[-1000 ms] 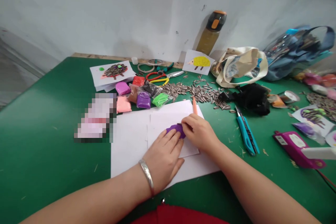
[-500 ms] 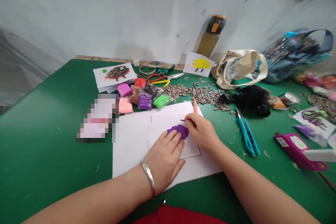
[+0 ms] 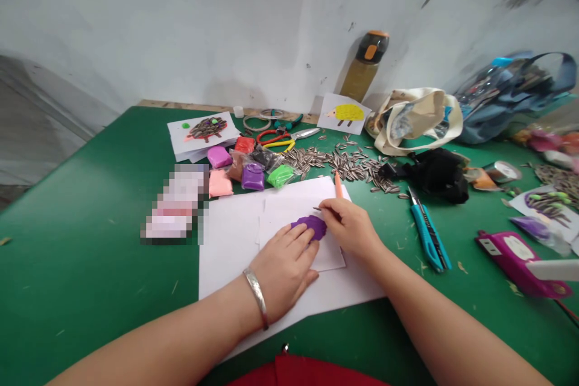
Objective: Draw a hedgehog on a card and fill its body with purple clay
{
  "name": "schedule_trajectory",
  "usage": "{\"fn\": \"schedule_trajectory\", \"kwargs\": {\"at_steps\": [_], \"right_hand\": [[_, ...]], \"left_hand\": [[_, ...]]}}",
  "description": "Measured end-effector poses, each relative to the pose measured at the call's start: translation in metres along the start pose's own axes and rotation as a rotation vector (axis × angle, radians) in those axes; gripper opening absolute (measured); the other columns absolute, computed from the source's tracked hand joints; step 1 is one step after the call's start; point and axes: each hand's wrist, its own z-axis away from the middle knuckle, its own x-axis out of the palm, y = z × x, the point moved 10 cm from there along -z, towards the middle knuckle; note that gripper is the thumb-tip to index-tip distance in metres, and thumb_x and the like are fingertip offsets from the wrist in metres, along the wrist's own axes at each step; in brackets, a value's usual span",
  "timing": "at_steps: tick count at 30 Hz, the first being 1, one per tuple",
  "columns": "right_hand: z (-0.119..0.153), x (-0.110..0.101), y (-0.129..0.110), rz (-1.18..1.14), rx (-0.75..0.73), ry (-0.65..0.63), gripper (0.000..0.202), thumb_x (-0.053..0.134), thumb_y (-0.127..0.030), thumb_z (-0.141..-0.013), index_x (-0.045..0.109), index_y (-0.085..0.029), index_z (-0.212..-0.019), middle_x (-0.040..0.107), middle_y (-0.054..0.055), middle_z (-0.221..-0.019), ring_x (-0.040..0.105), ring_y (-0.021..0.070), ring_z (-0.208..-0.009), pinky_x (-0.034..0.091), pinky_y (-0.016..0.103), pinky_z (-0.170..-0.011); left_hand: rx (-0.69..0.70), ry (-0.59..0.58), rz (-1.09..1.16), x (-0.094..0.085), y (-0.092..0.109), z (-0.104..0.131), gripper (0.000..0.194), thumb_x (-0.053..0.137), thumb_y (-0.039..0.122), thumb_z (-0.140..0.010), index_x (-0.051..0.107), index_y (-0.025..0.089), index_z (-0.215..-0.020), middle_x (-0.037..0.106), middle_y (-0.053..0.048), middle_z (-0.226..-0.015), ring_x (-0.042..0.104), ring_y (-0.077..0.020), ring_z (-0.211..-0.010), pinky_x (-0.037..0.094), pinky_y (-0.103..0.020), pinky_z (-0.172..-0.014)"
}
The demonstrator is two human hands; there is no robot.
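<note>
A flat purple clay shape (image 3: pixel 317 227) lies on a small white sheet (image 3: pixel 275 217), which rests on larger white paper (image 3: pixel 226 259). My left hand (image 3: pixel 286 265), with a silver bangle at the wrist, lies flat with its fingertips over the purple clay and the sheet. In my right hand (image 3: pixel 350 226) is a thin dark-tipped tool (image 3: pixel 318 208), pinched between fingers and thumb, its tip just above the clay's upper right edge. An orange stick-like piece (image 3: pixel 338 184) shows behind the right hand; whether it belongs to the tool is unclear.
Sunflower seeds (image 3: pixel 350 164), clay packets (image 3: pixel 252 176) and pliers (image 3: pixel 284 143) lie beyond the paper. A blurred-out rectangle (image 3: pixel 176 205) is at left. On the right are a teal cutter (image 3: pixel 429 238), black bundle (image 3: pixel 441 175) and magenta device (image 3: pixel 515 259). A bottle (image 3: pixel 364 66) stands by the wall.
The view has shifted slightly, so the table items appear a little further right and lower. Both hands keep nearly the same place on the paper.
</note>
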Motion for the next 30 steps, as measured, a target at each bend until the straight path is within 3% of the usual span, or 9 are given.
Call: {"fn": "schedule_trajectory", "kwargs": {"at_steps": [19, 30], "right_hand": [[0.005, 0.006, -0.024, 0.065, -0.15, -0.033, 0.021, 0.045, -0.016, -0.093, 0.066, -0.018, -0.091, 0.063, 0.007, -0.086, 0.06, 0.0176, -0.081, 0.048, 0.028, -0.074], [0.002, 0.011, -0.021, 0.177, -0.118, -0.043, 0.023, 0.045, -0.017, -0.094, 0.066, -0.018, -0.085, 0.061, 0.006, -0.082, 0.059, 0.0177, -0.078, 0.045, 0.028, -0.071]], "left_hand": [[0.032, 0.012, 0.018, -0.002, 0.0, -0.002, 0.043, 0.047, 0.033, -0.096, 0.053, 0.007, -0.13, 0.054, -0.019, -0.136, 0.046, -0.0324, -0.13, 0.037, -0.051, -0.11], [0.013, 0.013, 0.006, 0.002, -0.001, -0.001, 0.042, 0.045, 0.033, -0.097, 0.053, 0.008, -0.13, 0.054, -0.018, -0.136, 0.046, -0.0321, -0.131, 0.035, -0.051, -0.11]]}}
